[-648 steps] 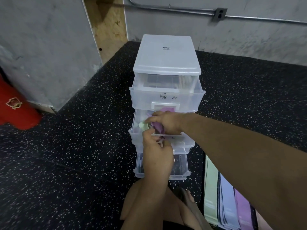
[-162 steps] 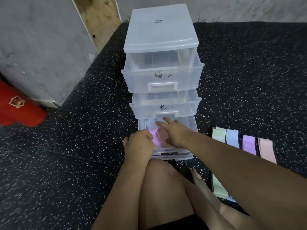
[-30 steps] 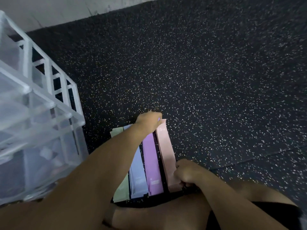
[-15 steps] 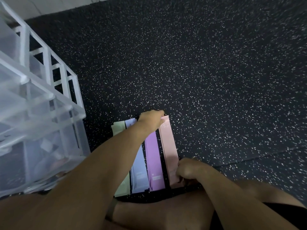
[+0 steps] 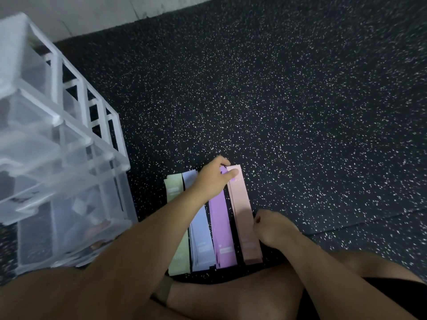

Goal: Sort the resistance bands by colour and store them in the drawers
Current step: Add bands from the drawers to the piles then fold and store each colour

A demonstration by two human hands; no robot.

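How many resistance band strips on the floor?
4, side by side: green band nearest the drawer unit, then blue band, purple band, pink band farthest. Each may be a stack hiding more.

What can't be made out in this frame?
All in the head view:
- Left hand covers the far end of the purple band, so its grip is unclear.
- Right hand: fingertips curl under, so any hold on the pink band is hidden.
- Drawer unit contents: blurred, cut off at the left edge.
- Label print: too small.

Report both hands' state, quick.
Left hand: curled over far end of purple band; grip cannot be told.
Right hand: curled beside pink band; grip cannot be told.
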